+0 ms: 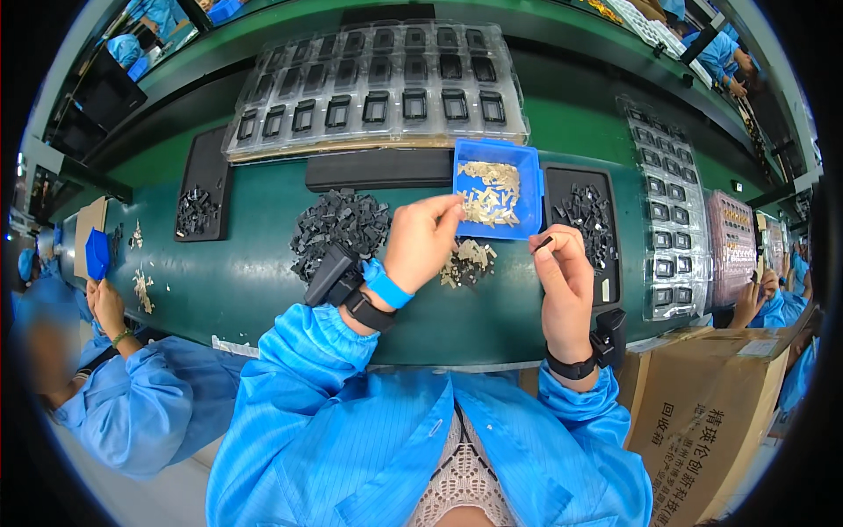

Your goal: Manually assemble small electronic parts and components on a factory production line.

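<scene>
My left hand [423, 241] is at the left edge of a blue plastic bin [532, 176], its thumb and fingertips pinched together; what they hold, if anything, is too small to make out. Inside the bin lie many small cream-coloured strips [492, 198]. Right of the bin's near corner, my right hand [566, 272] pinches a small black piece [543, 245] between thumb and fingers. A loose heap of black pieces [338, 230] lies left of my left hand. Between my hands, a smaller pile of pale strips and dark bits [470, 262] rests on the green table.
Clear trays of black frames [378, 110] stand at the back, another [672, 211] at right. Black trays with small parts flank the work area, one left [219, 176], one right [610, 285]. A cardboard box [702, 413] stands lower right. A co-worker [132, 386] sits at left.
</scene>
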The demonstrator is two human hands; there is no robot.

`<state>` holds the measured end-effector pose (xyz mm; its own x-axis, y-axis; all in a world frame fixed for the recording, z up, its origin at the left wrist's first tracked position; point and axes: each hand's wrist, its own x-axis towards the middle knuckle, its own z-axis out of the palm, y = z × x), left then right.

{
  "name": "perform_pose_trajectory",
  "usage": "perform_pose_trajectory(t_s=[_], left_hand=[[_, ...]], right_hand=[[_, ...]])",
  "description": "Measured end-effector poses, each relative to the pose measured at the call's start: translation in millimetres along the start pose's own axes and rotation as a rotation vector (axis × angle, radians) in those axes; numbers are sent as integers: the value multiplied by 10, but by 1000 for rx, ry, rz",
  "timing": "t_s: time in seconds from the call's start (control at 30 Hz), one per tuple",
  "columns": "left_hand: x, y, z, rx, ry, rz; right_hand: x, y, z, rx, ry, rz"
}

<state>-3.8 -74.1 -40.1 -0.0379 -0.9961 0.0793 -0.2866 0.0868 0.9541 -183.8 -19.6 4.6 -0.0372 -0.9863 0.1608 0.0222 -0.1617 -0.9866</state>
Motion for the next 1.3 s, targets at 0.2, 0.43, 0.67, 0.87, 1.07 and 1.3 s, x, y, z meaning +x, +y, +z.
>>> perform_pose_trajectory(t_s=[0.2, 0.43, 0.67, 0.87, 1.07, 1.3], left_hand=[[-168, -69, -494, 77, 187, 50], [-323, -364, -670, 704, 237, 241], [-177, -470, -479, 841, 276, 269], [-256, -527, -495, 833, 288, 292], [-241, -497, -552, 753, 352, 354], [-347, -393, -666, 779, 310, 232]], right_hand=[[-40, 6, -27, -4, -51, 11], [-4, 66, 49, 41, -100, 62], [-57, 97, 66, -125, -149, -12], [-113, 173, 73, -132, -130, 8], [-90, 235, 128, -101, -129, -4], [-92, 191, 154, -42, -177, 19]])
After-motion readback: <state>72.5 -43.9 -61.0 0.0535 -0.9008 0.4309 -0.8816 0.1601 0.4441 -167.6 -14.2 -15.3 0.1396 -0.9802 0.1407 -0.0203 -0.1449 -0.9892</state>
